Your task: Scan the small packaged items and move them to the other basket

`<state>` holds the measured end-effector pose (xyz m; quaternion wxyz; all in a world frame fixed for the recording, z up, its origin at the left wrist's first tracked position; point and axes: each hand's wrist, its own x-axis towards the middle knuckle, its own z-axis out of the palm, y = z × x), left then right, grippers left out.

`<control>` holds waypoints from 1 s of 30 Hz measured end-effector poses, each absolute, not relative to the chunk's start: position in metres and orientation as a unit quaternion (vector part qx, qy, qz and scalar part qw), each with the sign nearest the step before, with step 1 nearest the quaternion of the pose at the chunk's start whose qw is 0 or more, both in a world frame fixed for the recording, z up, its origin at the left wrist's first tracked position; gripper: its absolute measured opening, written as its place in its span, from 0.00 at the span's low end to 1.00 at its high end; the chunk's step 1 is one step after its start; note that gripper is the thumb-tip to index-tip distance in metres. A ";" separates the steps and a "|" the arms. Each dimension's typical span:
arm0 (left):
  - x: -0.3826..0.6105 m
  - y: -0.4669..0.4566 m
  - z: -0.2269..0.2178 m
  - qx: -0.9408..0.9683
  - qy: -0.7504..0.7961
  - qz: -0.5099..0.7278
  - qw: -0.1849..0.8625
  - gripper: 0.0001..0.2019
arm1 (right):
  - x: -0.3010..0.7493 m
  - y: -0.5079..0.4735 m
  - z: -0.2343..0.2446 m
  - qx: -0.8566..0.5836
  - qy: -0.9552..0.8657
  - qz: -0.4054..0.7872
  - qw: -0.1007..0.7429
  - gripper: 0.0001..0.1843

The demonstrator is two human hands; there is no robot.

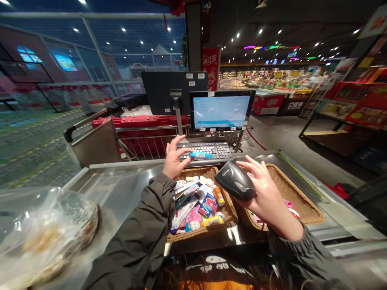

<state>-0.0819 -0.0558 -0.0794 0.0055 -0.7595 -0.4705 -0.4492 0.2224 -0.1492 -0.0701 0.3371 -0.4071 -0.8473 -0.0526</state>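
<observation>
My left hand (175, 158) pinches one end of a slim blue packet (202, 155), its barcode facing up, in front of the keyboard (218, 150). In my right hand (262, 189) is a black barcode scanner (236, 181), its head pointing left toward the packet but apart from it. Below my hands stands a wicker basket (232, 215) full of small packaged goods, among them a red and blue box (208, 204) and an orange bottle (219, 195). A second wicker basket (314, 215), partly hidden by my right hand and forearm, holds a few pink and white items.
A lit monitor (223, 112) stands behind the keyboard, with a dark screen's back (169, 92) beside it. Clear plastic bags (51, 229) lie on the metal counter (121, 201) at left. Beyond the counter is a metal cart (145, 139).
</observation>
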 end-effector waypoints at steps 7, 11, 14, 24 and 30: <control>-0.079 -0.059 -0.100 -0.782 -0.480 -0.396 -0.039 0.09 | 0.223 -0.146 -0.082 -0.433 -0.841 -0.020 0.324 0.18; -0.073 -0.061 -0.115 -0.802 -0.485 -0.340 -0.074 0.09 | 0.223 -0.143 -0.090 -0.444 -0.840 -0.004 0.311 0.16; -0.065 -0.064 -0.128 -0.818 -0.482 -0.298 -0.096 0.09 | 0.228 -0.141 -0.097 -0.452 -0.839 0.005 0.302 0.18; -0.025 -0.075 -0.180 -0.870 -0.434 -0.169 -0.164 0.11 | 0.247 -0.144 -0.110 -0.486 -0.823 0.022 0.293 0.20; -0.001 -0.080 -0.203 -0.882 -0.424 -0.093 -0.182 0.10 | 0.260 -0.145 -0.119 -0.502 -0.815 0.033 0.286 0.24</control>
